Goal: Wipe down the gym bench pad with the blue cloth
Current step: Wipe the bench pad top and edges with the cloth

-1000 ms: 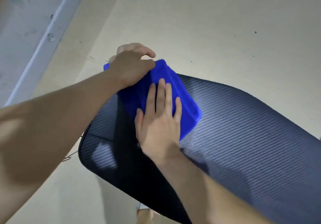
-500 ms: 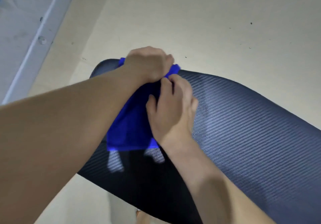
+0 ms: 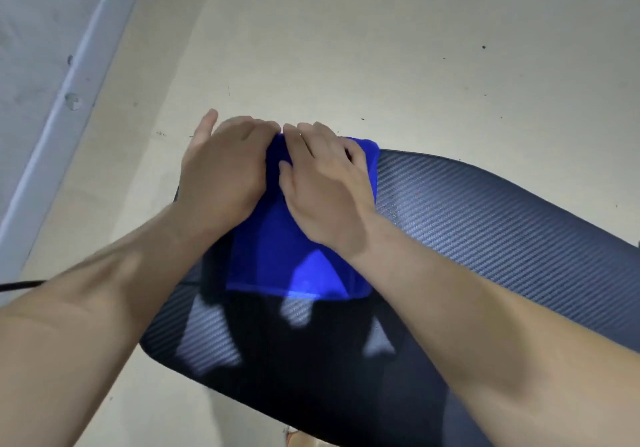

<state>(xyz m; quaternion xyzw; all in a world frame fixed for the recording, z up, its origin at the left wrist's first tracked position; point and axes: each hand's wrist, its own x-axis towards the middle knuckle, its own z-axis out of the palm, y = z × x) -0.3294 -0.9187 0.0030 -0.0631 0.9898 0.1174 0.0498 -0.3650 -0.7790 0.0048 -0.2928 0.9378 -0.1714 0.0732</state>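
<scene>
Your left hand (image 3: 221,172) and right hand (image 3: 325,186) sit side by side on the far half of the blue cloth (image 3: 294,266), knuckles up, fingers curled over its far edge; whether they pinch the fabric or only press it, you cannot tell. A second ago the right hand lay flat mid-cloth and the left gripped the far corner alone; since then the cloth has swung round to lie lengthwise toward you, with both hands gathered at its top. The cloth rests on the narrow end of the gym bench pad (image 3: 502,238), its far edge over the pad's far rim. Reads as a re-lay before a two-handed stroke. Right of the cloth, the ribbed surface is uncovered, so most of the wipe likely remains. Beyond the pad: pale floor (image 3: 381,48).
</scene>
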